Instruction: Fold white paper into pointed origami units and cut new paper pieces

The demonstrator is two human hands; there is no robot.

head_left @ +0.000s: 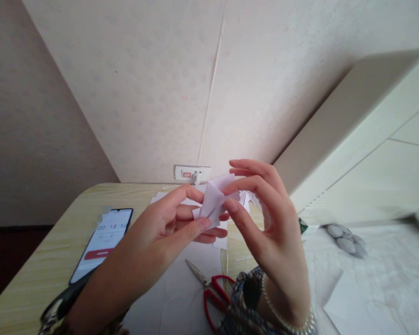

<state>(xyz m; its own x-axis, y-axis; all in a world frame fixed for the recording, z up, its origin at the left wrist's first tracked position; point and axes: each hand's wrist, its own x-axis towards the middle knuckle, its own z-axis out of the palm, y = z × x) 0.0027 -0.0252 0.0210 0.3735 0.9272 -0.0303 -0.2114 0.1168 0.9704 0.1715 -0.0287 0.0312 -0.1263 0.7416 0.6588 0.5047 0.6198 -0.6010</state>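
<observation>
A small folded piece of white paper [212, 199] is held up between both hands, above the table. My left hand [176, 216] grips its lower left part, thumb in front and fingers behind. My right hand [268, 209] pinches the paper's right side between thumb and index finger, the other fingers raised. Below the hands, scissors with red handles [212, 291] lie on white paper sheets [181, 274], blades slightly apart. Behind my right hand, more cut or folded white paper [247, 199] shows in part.
A phone [106, 237] showing a running timer lies on the wooden table [56, 237] at the left. A wall socket [192, 174] with a white plug sits behind the table. At the right are a pale cabinet [370, 172] and a light patterned cloth surface [398, 260].
</observation>
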